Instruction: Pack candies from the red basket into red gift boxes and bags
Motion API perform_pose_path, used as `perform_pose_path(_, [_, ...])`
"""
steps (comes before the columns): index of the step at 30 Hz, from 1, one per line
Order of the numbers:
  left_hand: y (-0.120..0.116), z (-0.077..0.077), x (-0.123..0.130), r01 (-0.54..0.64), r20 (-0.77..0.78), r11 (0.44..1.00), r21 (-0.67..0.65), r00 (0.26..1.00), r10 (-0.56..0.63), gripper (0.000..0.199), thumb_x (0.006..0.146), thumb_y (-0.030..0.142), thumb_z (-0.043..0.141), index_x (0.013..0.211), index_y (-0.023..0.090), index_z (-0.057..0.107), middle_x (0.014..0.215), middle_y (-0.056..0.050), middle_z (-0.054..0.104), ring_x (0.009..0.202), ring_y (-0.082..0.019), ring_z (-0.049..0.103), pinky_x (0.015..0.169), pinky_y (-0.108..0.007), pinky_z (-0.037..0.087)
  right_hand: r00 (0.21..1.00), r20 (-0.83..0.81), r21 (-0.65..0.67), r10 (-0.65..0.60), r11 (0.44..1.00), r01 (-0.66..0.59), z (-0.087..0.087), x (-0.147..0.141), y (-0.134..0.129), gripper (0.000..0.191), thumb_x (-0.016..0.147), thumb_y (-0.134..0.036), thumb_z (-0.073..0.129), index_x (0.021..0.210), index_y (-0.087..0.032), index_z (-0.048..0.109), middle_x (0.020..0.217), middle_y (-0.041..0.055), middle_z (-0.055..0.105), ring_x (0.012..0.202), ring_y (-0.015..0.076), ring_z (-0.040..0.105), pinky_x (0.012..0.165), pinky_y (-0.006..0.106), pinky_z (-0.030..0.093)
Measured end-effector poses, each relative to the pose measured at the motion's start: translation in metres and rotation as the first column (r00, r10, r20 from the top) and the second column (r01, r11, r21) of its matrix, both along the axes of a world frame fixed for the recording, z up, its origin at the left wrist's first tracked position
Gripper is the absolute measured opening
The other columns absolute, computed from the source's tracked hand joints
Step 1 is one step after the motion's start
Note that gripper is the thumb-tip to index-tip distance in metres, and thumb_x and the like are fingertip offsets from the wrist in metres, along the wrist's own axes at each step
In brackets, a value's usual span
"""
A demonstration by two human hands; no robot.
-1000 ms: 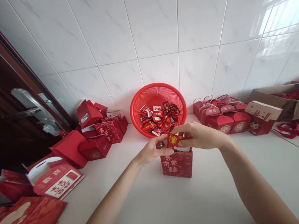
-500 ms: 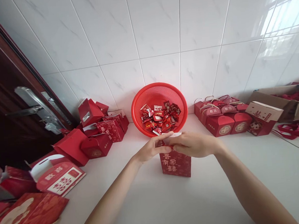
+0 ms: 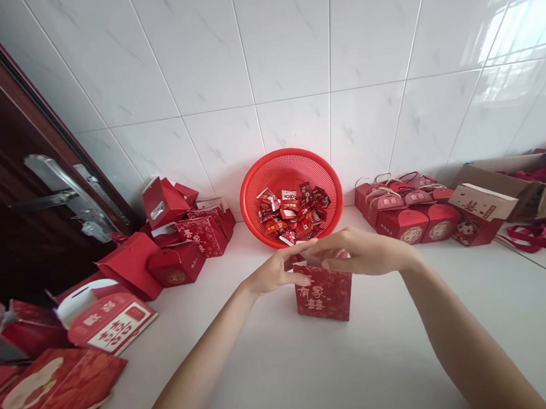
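Note:
A red paper gift box (image 3: 326,300) with gold lettering stands upright on the white counter, its top open. My left hand (image 3: 277,269) grips the upper left edge, thumb on the front face and fingers at the back. My right hand (image 3: 363,253) is over the top right of the box, its thumb and fingers apart; nothing shows between them. It partly hides the opening. Just behind the box, a red plastic basket (image 3: 288,156) holds many wrapped candies (image 3: 289,209).
Folded red boxes (image 3: 177,265) pile up on the left, beside a dark door (image 3: 20,135). Handled gift boxes (image 3: 403,223) line the right, near a cardboard carton (image 3: 524,181) and red ribbon (image 3: 532,236). A tiled wall (image 3: 285,54) rises behind.
My right hand has lifted slightly and its fingers have spread from the box top. My left thumb has moved down onto the front face, and the box's top now shows more open.

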State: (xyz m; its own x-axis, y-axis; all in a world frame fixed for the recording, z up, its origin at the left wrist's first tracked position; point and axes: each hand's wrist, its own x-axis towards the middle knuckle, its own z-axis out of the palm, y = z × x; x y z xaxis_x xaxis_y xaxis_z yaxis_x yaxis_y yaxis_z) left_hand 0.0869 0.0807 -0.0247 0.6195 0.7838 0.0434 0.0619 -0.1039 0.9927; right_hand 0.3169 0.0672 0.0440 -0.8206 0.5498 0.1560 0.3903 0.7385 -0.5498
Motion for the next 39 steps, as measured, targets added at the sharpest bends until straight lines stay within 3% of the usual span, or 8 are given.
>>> perform_pose_path(5, [0.002,-0.006,0.002,-0.096,-0.034,0.992,0.081,0.995,0.099,0.067,0.073,0.022,0.081,0.136,0.028,0.061,0.144,-0.006,0.059,0.117,-0.027,0.064,0.097,-0.041,0.054,0.947,-0.240,0.060,-0.215,0.970,0.236,0.009,0.021,0.001,0.031,0.090,-0.034,0.059,0.117,-0.021,0.068,0.115,0.0077,0.073,0.100,0.0231,0.069,0.087,0.036,0.055])
perform_pose_path(10, [0.002,-0.005,0.005,-0.228,0.055,0.963,0.143,0.973,0.222,0.059,0.078,0.031,0.078,0.135,0.024,0.063,0.143,-0.008,0.060,0.123,-0.030,0.062,0.102,-0.045,0.054,0.916,-0.162,0.035,-0.367,0.926,0.377,-0.005,0.031,0.018,0.056,0.085,-0.050,0.067,0.134,-0.026,0.058,0.130,0.0107,0.066,0.114,0.0300,0.065,0.095,0.045,0.054])
perform_pose_path(14, [0.000,0.002,0.003,-0.347,0.141,0.916,0.202,0.936,0.323,0.062,0.077,0.036,0.079,0.135,0.020,0.062,0.138,-0.011,0.064,0.121,-0.031,0.063,0.099,-0.043,0.055,0.950,-0.119,-0.106,-0.288,0.955,0.277,-0.016,0.027,0.030,0.069,0.084,-0.050,0.068,0.144,-0.022,0.048,0.117,0.0121,0.070,0.103,0.0269,0.068,0.088,0.044,0.056])
perform_pose_path(18, [-0.004,0.009,0.001,-0.395,0.200,0.899,0.189,0.912,0.358,0.081,0.078,0.034,0.079,0.150,0.022,0.044,0.114,-0.009,0.074,0.099,-0.024,0.070,0.088,-0.036,0.058,0.951,-0.202,-0.211,-0.236,0.958,0.193,-0.017,0.021,0.034,0.056,0.090,-0.040,0.061,0.139,-0.016,0.048,0.083,0.0049,0.073,0.078,0.0213,0.068,0.071,0.036,0.055])
perform_pose_path(22, [-0.006,0.011,0.002,-0.381,0.234,0.915,0.129,0.909,0.346,0.094,0.077,0.032,0.080,0.157,0.022,0.030,0.092,-0.004,0.075,0.082,-0.018,0.070,0.082,-0.033,0.057,0.936,-0.261,-0.234,-0.236,0.956,0.176,-0.017,0.019,0.035,0.051,0.089,-0.038,0.063,0.132,-0.015,0.049,0.072,-0.0001,0.068,0.068,0.0186,0.065,0.062,0.031,0.051])
perform_pose_path(27, [-0.005,0.011,0.004,-0.365,0.237,0.927,0.087,0.911,0.337,0.084,0.074,0.033,0.082,0.147,0.021,0.040,0.091,-0.003,0.074,0.082,-0.019,0.071,0.080,-0.032,0.057,0.926,-0.317,-0.233,-0.206,0.963,0.135,-0.020,0.019,0.037,0.048,0.088,-0.037,0.065,0.129,-0.019,0.047,0.081,0.0006,0.069,0.071,0.0176,0.065,0.065,0.032,0.054])
perform_pose_path(33, [-0.008,0.015,0.004,-0.421,0.209,0.893,0.156,0.898,0.387,0.039,0.073,0.037,0.082,0.099,0.020,0.059,0.081,0.001,0.068,0.068,-0.013,0.065,0.069,-0.026,0.056,0.901,-0.411,-0.075,-0.141,0.990,0.121,-0.023,0.019,0.041,0.025,0.088,-0.036,0.064,0.108,-0.020,0.062,0.113,0.0083,0.066,0.099,0.0218,0.066,0.074,0.033,0.057])
perform_pose_path(39, [-0.007,0.016,0.004,-0.459,0.186,0.865,0.204,0.885,0.426,0.036,0.068,0.040,0.084,0.087,0.018,0.063,0.076,0.001,0.066,0.063,-0.013,0.064,0.063,-0.026,0.054,0.893,-0.419,-0.134,-0.163,0.984,0.117,-0.021,0.017,0.039,0.032,0.088,-0.047,0.064,0.101,-0.018,0.066,0.105,0.0084,0.069,0.088,0.0196,0.066,0.072,0.032,0.057])
